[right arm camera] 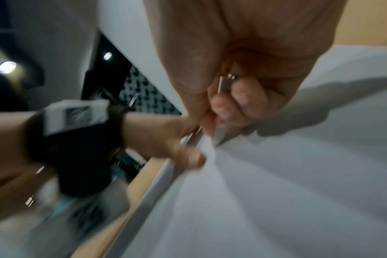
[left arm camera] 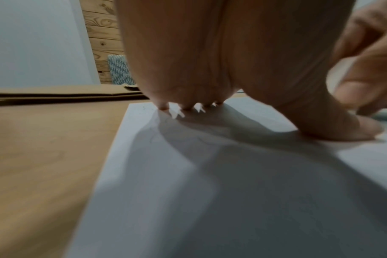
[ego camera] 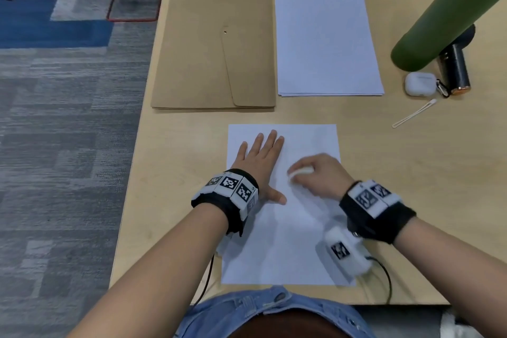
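A single white sheet [ego camera: 301, 241] lies on the wooden table [ego camera: 175, 162] in front of me. My left hand [ego camera: 260, 156] rests flat on the sheet's upper left part with its fingers straight and spread; in the left wrist view the palm [left arm camera: 210, 69] presses the sheet [left arm camera: 188, 192]. My right hand [ego camera: 315, 173] is over the middle of the sheet, its fingers curled round a pale, pointed pen-like object [ego camera: 300, 171]. In the right wrist view the object's tip [right arm camera: 222, 136] touches the sheet [right arm camera: 276, 192]. That view is motion-blurred.
A stack of brown envelopes [ego camera: 214, 44] and a pile of white paper [ego camera: 326, 44] lie at the back of the table. At the right stand a green cylinder [ego camera: 444, 14], a black cylinder [ego camera: 454, 68], a white earbud case [ego camera: 419, 84] and a thin white loop [ego camera: 414, 114].
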`<state>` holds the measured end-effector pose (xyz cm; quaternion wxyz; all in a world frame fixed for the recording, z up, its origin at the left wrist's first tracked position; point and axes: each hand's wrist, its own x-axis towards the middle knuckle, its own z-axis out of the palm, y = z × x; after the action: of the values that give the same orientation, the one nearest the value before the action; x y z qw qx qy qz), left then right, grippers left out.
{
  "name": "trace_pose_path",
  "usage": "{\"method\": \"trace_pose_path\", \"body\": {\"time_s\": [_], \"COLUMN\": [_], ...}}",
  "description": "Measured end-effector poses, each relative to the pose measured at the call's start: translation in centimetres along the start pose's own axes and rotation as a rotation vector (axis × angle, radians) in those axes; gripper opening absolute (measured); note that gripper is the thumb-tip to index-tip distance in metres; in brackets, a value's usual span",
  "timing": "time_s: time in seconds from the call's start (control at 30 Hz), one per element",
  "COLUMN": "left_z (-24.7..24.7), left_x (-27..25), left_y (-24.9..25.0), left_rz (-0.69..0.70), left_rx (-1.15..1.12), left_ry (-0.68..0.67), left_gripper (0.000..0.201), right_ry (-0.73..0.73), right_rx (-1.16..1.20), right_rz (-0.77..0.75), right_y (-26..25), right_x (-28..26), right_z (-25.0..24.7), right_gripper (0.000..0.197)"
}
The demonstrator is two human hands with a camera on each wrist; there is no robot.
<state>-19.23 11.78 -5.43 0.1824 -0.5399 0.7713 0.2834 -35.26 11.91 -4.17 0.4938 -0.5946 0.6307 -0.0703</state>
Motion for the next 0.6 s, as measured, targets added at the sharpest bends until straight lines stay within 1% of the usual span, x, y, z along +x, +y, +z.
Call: {"method": "trace_pose_path", "body": {"time_s": [0.1, 0.13, 0.17, 0.2, 0.23, 0.3, 0.33, 0.37, 0.4, 0.47, 0.5, 0.53, 0.57, 0.6], "left_z": [0.0, 0.0, 0.0, 0.0, 0.0, 0.0, 0.1, 0.1, 0.1, 0.1, 0.1, 0.1, 0.1, 0.1], "left_x": [0.0, -0.1, -0.1, -0.1, -0.1, 0.0, 0.0, 0.0, 0.1, 0.0, -0.1, -0.1, -0.1, -0.1], "left_y": [0.0, 0.0, 0.0, -0.1, -0.1, -0.1, -0.1, -0.1, -0.1, -0.1, -0.1, -0.1, -0.1, -0.1], "left_rz": [-0.001, -0.001, -0.001, 0.001, 0.002, 0.004, 0.006, 0.006, 0.007, 0.006, 0.004, 0.001, 0.0, 0.0], "left_rx": [0.005, 0.006, 0.007, 0.006, 0.001, -0.008, -0.01, -0.009, -0.006, 0.004, 0.01, 0.016, 0.018, 0.013], "left_ry": [0.006, 0.007, 0.007, 0.008, 0.01, 0.007, 0.004, 0.001, 0.001, 0.005, 0.007, 0.009, 0.011, 0.011], "left_gripper": [0.126, 0.126, 0.126, 0.126, 0.126, 0.126, 0.126, 0.126, 0.126, 0.126, 0.126, 0.126, 0.126, 0.126], "right_ry": [0.284, 0.324, 0.3, 0.23, 0.131, -0.057, -0.084, -0.049, 0.044, 0.276, 0.342, 0.339, 0.264, 0.137], "right_rx": [0.15, 0.162, 0.138, 0.102, 0.073, 0.051, 0.068, 0.092, 0.141, 0.274, 0.309, 0.298, 0.253, 0.183], "right_rz": [0.024, 0.026, 0.022, 0.019, 0.031, 0.087, 0.104, 0.104, 0.104, 0.13, 0.127, 0.112, 0.094, 0.089], "right_y": [-0.4, -0.3, 0.0, 0.2, 0.4, 0.6, 0.5, 0.3, 0.3, 0.0, -0.3, -0.3, -0.2, -0.1], "right_x": [3.1, 3.2, 2.6, 1.4, 0.0, -1.8, -1.7, -1.2, -0.1, 1.7, 1.9, 1.6, 1.0, 0.1], "right_z": [-1.2, -1.0, -0.5, 0.0, 0.5, 0.9, 0.6, 0.1, -0.4, -1.0, -1.0, -0.7, -0.4, -0.1], "right_gripper": [0.011, 0.01, 0.011, 0.012, 0.014, 0.014, 0.014, 0.014, 0.015, 0.017, 0.017, 0.016, 0.014, 0.014]}}
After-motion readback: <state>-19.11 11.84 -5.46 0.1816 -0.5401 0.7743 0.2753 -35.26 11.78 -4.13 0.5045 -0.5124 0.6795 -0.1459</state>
